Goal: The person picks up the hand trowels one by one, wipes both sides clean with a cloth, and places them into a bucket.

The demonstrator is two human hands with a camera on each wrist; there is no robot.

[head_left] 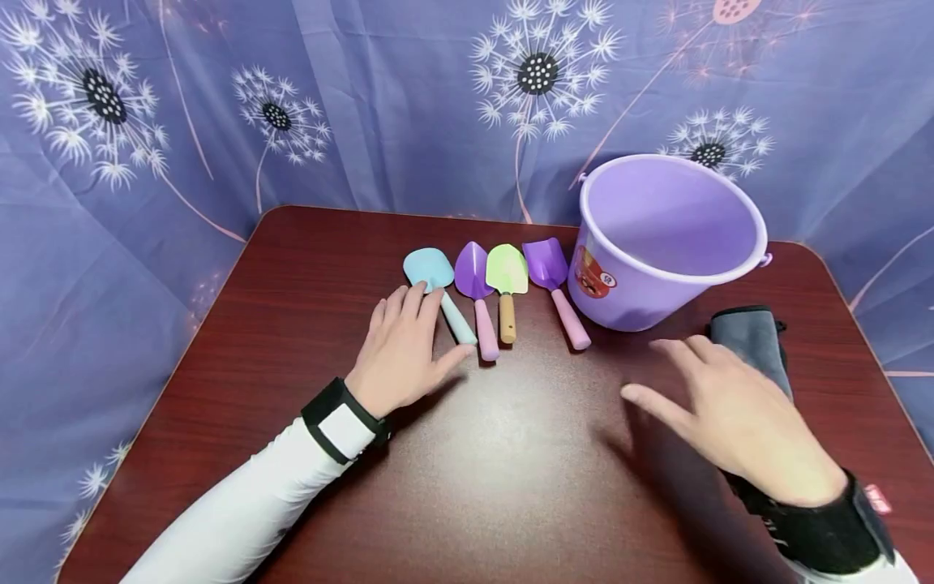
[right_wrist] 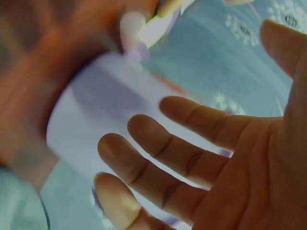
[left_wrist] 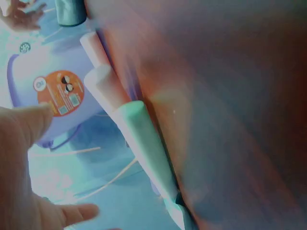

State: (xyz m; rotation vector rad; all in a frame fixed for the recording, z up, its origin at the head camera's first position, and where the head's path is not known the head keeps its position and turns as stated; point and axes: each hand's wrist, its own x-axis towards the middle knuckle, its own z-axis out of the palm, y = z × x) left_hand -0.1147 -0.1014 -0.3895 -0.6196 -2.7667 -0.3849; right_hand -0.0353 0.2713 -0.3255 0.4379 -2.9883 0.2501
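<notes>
My left hand (head_left: 403,349) is over the light blue toy shovel (head_left: 429,268), its fingers spread. In the left wrist view a gap shows between those fingers and the mint-coloured handle (left_wrist: 146,148). To its right lie a pointed purple trowel (head_left: 473,269) with a pink handle, a lime green shovel (head_left: 507,269) with a wooden-looking handle, and a square purple shovel (head_left: 545,264). My right hand (head_left: 737,410) hovers with extended fingers in front of the lilac bucket (head_left: 642,292), holding nothing. The right wrist view shows the fingers (right_wrist: 158,165) before the bucket's side.
A folded grey cloth (head_left: 751,337) lies right of the bucket, partly behind my right hand. The dark red wooden table (head_left: 292,284) has rounded back corners. Behind it hangs a blue curtain (head_left: 409,97) with dandelion prints. The bucket stands upright near the back edge.
</notes>
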